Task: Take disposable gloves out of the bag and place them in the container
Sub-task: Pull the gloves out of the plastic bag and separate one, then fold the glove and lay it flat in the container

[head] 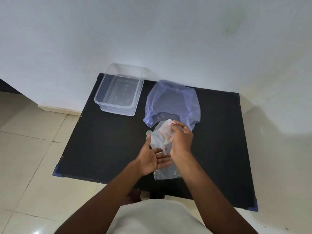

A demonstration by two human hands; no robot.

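Clear thin plastic disposable gloves (161,135) — pinched by right hand (181,141), left hand (152,159) spread beneath; clear rectangular plastic container (118,105) — upper centre, black bench (104,146).

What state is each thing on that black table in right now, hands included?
Clear container: open, no lid, upright, nothing visible inside.
Blue bag: crumpled, lying on the table, mouth toward the person.
Clear gloves: bunched, held up above the table, outside the bag.
Right hand: grip closed on the gloves.
Left hand: open, palm up, beneath the gloves.
Black table: bare around these things.
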